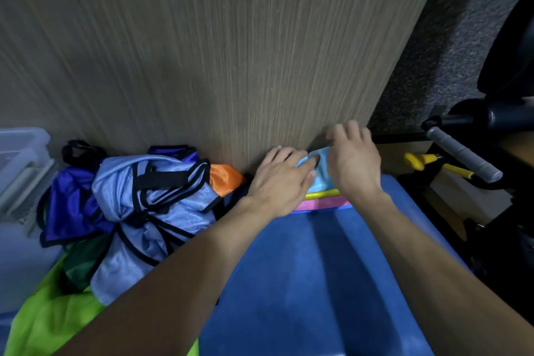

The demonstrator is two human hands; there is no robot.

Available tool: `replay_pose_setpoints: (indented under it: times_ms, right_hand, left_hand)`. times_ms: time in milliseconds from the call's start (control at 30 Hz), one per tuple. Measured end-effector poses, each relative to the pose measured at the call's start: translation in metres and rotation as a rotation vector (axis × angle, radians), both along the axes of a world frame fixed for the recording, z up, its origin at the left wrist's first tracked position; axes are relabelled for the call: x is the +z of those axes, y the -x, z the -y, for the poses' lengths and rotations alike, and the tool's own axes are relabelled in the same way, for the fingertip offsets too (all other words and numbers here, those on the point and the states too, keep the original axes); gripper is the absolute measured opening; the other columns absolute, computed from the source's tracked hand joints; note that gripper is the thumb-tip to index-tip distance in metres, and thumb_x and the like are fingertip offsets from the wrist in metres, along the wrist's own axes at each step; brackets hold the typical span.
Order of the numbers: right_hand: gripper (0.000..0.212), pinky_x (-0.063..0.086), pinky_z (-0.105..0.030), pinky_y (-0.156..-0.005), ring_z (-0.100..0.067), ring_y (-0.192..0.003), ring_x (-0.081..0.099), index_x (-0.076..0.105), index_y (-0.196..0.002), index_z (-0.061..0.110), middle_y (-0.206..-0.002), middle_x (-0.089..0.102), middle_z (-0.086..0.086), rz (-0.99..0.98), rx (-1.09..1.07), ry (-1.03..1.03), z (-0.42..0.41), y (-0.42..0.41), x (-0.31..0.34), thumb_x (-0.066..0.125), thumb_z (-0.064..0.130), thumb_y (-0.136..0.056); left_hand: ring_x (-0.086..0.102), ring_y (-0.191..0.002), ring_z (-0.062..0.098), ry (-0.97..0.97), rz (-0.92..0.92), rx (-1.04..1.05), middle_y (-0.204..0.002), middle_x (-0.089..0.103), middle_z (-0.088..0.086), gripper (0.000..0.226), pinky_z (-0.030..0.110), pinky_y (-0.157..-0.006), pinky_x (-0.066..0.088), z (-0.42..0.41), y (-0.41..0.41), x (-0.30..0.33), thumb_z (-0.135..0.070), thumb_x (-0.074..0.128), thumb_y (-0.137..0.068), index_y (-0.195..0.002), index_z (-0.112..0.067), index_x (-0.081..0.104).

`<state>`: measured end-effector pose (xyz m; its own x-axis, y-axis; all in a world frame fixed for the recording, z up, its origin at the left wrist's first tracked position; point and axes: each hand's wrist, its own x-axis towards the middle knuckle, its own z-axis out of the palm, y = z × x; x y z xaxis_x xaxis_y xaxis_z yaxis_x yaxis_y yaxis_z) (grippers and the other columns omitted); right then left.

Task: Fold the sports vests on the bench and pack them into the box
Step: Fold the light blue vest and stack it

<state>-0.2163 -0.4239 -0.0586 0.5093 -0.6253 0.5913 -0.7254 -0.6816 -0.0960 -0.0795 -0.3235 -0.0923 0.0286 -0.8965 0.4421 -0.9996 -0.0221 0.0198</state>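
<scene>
Fingers (313, 166) on light-blue vest (322, 179)

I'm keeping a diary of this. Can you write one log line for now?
hands: left hand and right hand on light blue vest | stack: folded | pile: unfolded

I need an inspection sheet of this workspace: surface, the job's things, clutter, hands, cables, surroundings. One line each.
Surface: blue padded bench, set against a wood-grain panel.
Job's things: small light blue vest lying on a stack of yellow and pink folded pieces; unfolded vest pile at left, in pale blue, purple, orange and green; translucent box at far left.
Clutter: nothing seen on the bench.
Hands: left hand lies on the light blue vest, fingers straight; right hand is over its far edge, grip unclear.
Cables: nothing seen.
Surroundings: grey carpet; black exercise machine with grey handle and yellow parts at right.
</scene>
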Motion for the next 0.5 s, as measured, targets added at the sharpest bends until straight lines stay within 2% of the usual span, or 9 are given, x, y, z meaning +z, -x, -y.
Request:
replay_pose_setpoints:
  times_ms: [67,100,167,233,300,367,433,500]
  right_hand:
    - [0.015,0.042,-0.045,-0.069,-0.035,-0.086,0.055,0.061,-0.094,0.014,-0.092,0.057,-0.008,-0.128,0.14,0.193,-0.004,0.005,-0.013,0.051,0.022,-0.087]
    - [0.02,0.043,-0.043,-0.073,-0.033,-0.088,0.057,0.063,-0.097,0.014,-0.093,0.059,-0.005,-0.167,0.182,0.207,-0.005,0.009,-0.022,0.048,0.026,-0.091]
    - [0.035,0.05,-0.041,-0.084,-0.03,-0.098,0.062,0.065,-0.113,0.014,-0.109,0.063,-0.002,-0.148,0.205,0.084,-0.007,0.02,-0.037,0.038,0.032,-0.101]
    - [0.045,0.056,-0.042,-0.083,-0.031,-0.1,0.066,0.06,-0.13,0.018,-0.13,0.059,0.003,-0.076,0.153,-0.07,-0.005,0.029,-0.046,0.03,0.039,-0.104]
    - [0.05,0.056,-0.042,-0.082,-0.033,-0.098,0.066,0.059,-0.136,0.022,-0.138,0.057,0.006,-0.044,0.113,-0.122,-0.004,0.031,-0.05,0.026,0.042,-0.104]
    - [0.054,0.053,-0.043,-0.089,-0.032,-0.101,0.063,0.06,-0.136,0.022,-0.137,0.059,0.005,-0.056,0.106,-0.137,-0.004,0.028,-0.051,0.023,0.043,-0.104]
    - [0.055,0.049,-0.045,-0.095,-0.031,-0.106,0.058,0.061,-0.136,0.018,-0.134,0.06,0.003,-0.063,0.087,-0.149,-0.004,0.023,-0.05,0.021,0.042,-0.105]
    - [0.056,0.046,-0.047,-0.099,-0.031,-0.113,0.054,0.062,-0.134,0.014,-0.13,0.062,-0.001,-0.075,0.061,-0.136,-0.005,0.021,-0.05,0.022,0.042,-0.104]
  left_hand:
    - [0.05,-0.125,0.025,-0.034,-0.021,-0.004,-0.133,0.062,-0.002,0.061,0.04,-0.111,0.034,0.0,-0.002,-0.005,-0.044,0.018,-0.1,-0.138,-0.021,0.06]
    - [0.049,-0.128,0.023,-0.056,-0.04,-0.005,-0.137,0.06,-0.004,0.063,0.038,-0.111,0.032,0.0,-0.002,-0.003,-0.045,0.016,-0.099,-0.139,-0.021,0.059]
    - [0.043,-0.133,0.019,-0.105,-0.105,-0.012,-0.145,0.054,-0.008,0.062,0.035,-0.114,0.028,0.0,-0.003,-0.005,-0.045,0.015,-0.101,-0.147,-0.025,0.051]
    - [0.036,-0.138,0.013,-0.126,-0.242,-0.059,-0.153,0.046,-0.011,0.057,0.032,-0.116,0.026,-0.003,-0.01,-0.011,-0.043,0.02,-0.104,-0.154,-0.028,0.042]
    - [0.031,-0.142,0.008,-0.129,-0.396,-0.119,-0.157,0.041,-0.014,0.054,0.032,-0.119,0.025,-0.006,-0.019,-0.02,-0.041,0.022,-0.106,-0.156,-0.027,0.038]
    - [0.03,-0.144,0.006,-0.128,-0.454,-0.141,-0.158,0.04,-0.013,0.054,0.034,-0.119,0.025,-0.007,-0.026,-0.024,-0.041,0.022,-0.107,-0.157,-0.025,0.037]
    - [0.033,-0.143,0.012,-0.089,-0.412,-0.135,-0.157,0.043,-0.008,0.055,0.04,-0.118,0.03,-0.007,-0.026,-0.019,-0.041,0.023,-0.107,-0.155,-0.02,0.042]
    - [0.036,-0.142,0.02,0.023,-0.254,-0.104,-0.155,0.046,-0.002,0.053,0.041,-0.119,0.03,-0.013,-0.017,-0.013,-0.038,0.027,-0.107,-0.15,-0.015,0.049]
